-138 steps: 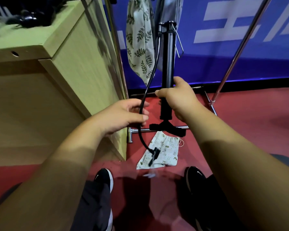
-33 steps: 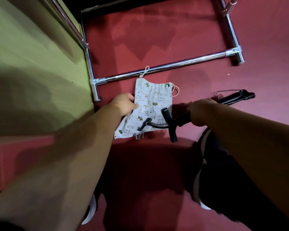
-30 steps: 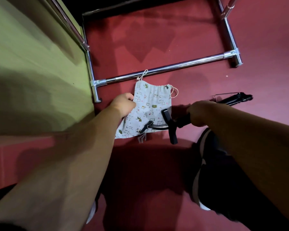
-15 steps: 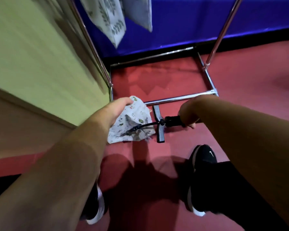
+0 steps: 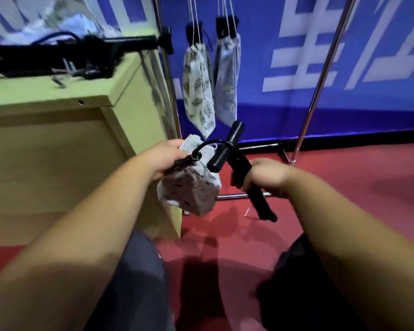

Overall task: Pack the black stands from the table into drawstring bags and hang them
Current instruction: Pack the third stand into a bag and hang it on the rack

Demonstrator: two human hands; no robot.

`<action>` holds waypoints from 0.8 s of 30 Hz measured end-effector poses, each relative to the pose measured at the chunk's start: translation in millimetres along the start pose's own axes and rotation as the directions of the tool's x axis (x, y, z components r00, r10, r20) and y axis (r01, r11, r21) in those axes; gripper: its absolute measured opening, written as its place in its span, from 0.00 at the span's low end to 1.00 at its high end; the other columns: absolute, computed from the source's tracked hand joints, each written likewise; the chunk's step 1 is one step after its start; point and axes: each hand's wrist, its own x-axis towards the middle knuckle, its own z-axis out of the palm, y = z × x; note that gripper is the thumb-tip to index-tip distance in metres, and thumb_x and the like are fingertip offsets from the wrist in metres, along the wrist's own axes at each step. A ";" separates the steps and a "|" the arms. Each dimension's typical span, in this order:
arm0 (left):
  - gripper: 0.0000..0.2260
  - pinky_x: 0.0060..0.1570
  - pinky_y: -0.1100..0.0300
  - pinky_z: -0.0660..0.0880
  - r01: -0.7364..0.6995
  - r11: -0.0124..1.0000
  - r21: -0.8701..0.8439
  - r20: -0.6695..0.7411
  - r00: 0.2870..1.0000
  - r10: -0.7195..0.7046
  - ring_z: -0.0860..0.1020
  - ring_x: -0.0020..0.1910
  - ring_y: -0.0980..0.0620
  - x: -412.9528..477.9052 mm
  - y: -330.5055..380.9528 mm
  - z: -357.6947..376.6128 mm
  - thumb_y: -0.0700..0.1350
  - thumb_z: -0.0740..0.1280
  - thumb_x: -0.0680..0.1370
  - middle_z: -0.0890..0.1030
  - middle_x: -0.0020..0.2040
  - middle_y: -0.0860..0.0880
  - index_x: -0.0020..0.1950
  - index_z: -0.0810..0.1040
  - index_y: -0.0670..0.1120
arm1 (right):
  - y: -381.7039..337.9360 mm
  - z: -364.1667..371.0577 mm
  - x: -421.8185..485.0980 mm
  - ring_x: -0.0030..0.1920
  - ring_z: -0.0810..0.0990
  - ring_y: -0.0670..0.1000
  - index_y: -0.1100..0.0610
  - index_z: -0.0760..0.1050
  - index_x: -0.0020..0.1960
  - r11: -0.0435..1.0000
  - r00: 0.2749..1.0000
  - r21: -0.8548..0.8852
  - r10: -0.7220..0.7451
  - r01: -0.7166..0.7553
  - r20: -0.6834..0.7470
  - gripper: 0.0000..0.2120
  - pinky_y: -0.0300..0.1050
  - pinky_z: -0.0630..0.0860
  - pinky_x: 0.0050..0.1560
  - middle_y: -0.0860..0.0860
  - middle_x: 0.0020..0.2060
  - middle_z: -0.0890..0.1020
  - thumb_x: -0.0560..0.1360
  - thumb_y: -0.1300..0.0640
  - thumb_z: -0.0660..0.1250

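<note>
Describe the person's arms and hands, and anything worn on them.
The left forearm and right forearm are bare, no sleeves in view. The left hand and right hand wear no gloves. No watch, bracelet or ring shows, though blur could hide a thin ring.

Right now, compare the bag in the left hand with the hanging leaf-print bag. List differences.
The held bag is bunched in the left hand; the leaf-print bag hangs long and straight by its cords. The held bag shows small dark specks, the leaf-print bag green leaves. A black end pokes from the leaf-print bag's top; the black stand is outside the held bag, in the right hand. Both are pale cloth.
</note>
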 end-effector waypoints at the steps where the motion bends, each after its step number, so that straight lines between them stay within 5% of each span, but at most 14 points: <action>1: 0.12 0.52 0.46 0.83 0.039 0.980 -0.196 0.035 0.999 -0.033 0.86 0.47 0.42 -9.4 -2.1 -0.9 0.33 0.68 0.81 0.86 0.54 0.37 0.63 0.83 0.41 | -2.8 5.6 -4.9 0.45 0.82 0.51 0.61 0.83 0.44 0.997 1.000 0.072 -0.027 0.028 -0.004 0.17 0.45 0.76 0.48 0.50 0.38 0.86 0.68 0.79 0.65; 3: 0.11 0.46 0.46 0.86 0.133 0.895 -0.426 0.100 0.990 -0.099 0.88 0.44 0.42 -27.7 -8.8 -0.4 0.33 0.66 0.82 0.87 0.52 0.36 0.62 0.83 0.39 | -10.5 14.6 -8.3 0.43 0.82 0.52 0.62 0.82 0.44 0.975 0.998 0.210 -0.068 0.069 -0.013 0.16 0.46 0.75 0.48 0.52 0.36 0.85 0.66 0.79 0.64; 5: 0.13 0.48 0.48 0.86 0.168 0.861 -0.481 0.146 0.983 -0.110 0.88 0.50 0.42 -36.3 -17.5 4.3 0.32 0.67 0.81 0.86 0.59 0.35 0.65 0.81 0.39 | -16.8 22.8 -4.1 0.42 0.82 0.53 0.62 0.82 0.45 0.936 0.996 0.340 -0.076 0.088 -0.049 0.14 0.47 0.75 0.48 0.54 0.37 0.83 0.63 0.74 0.67; 8: 0.17 0.55 0.46 0.85 0.089 0.891 -0.444 0.129 0.991 -0.035 0.86 0.59 0.40 -40.3 -16.8 11.8 0.29 0.69 0.79 0.85 0.62 0.36 0.66 0.81 0.43 | -20.3 33.5 7.4 0.38 0.80 0.53 0.59 0.80 0.47 0.910 0.991 0.406 -0.032 0.083 -0.132 0.11 0.48 0.76 0.46 0.55 0.36 0.80 0.66 0.64 0.75; 12: 0.23 0.62 0.46 0.82 -0.005 0.965 -0.264 0.075 0.997 0.025 0.85 0.58 0.43 -39.2 -18.0 21.1 0.27 0.72 0.75 0.86 0.60 0.39 0.67 0.81 0.46 | -20.3 35.3 23.1 0.33 0.78 0.50 0.53 0.77 0.51 0.925 0.984 0.378 0.028 0.042 -0.177 0.10 0.48 0.78 0.38 0.50 0.34 0.79 0.75 0.55 0.78; 16: 0.24 0.59 0.52 0.81 -0.072 0.986 -0.150 0.039 0.996 0.078 0.84 0.54 0.48 -29.3 -17.7 22.9 0.26 0.73 0.73 0.86 0.58 0.41 0.61 0.82 0.51 | -25.4 35.0 38.2 0.32 0.78 0.51 0.56 0.83 0.59 0.876 0.998 0.480 -0.021 0.045 -0.056 0.14 0.48 0.77 0.38 0.52 0.35 0.81 0.75 0.59 0.78; 19: 0.25 0.53 0.57 0.81 -0.091 0.987 -0.132 0.021 0.995 0.095 0.83 0.51 0.50 -17.7 -18.4 22.0 0.24 0.72 0.73 0.85 0.51 0.45 0.57 0.79 0.52 | -27.9 39.2 55.2 0.39 0.81 0.55 0.60 0.86 0.56 0.885 0.997 0.460 -0.066 0.076 -0.038 0.10 0.49 0.78 0.44 0.58 0.41 0.84 0.75 0.64 0.76; 24: 0.20 0.57 0.48 0.81 -0.087 0.991 -0.102 0.039 0.995 0.091 0.83 0.50 0.45 -0.1 -13.3 15.8 0.34 0.76 0.72 0.85 0.52 0.42 0.61 0.79 0.47 | -28.7 34.4 74.4 0.35 0.79 0.56 0.59 0.82 0.48 0.919 0.996 0.390 -0.035 0.067 -0.088 0.05 0.48 0.78 0.40 0.57 0.36 0.81 0.73 0.63 0.77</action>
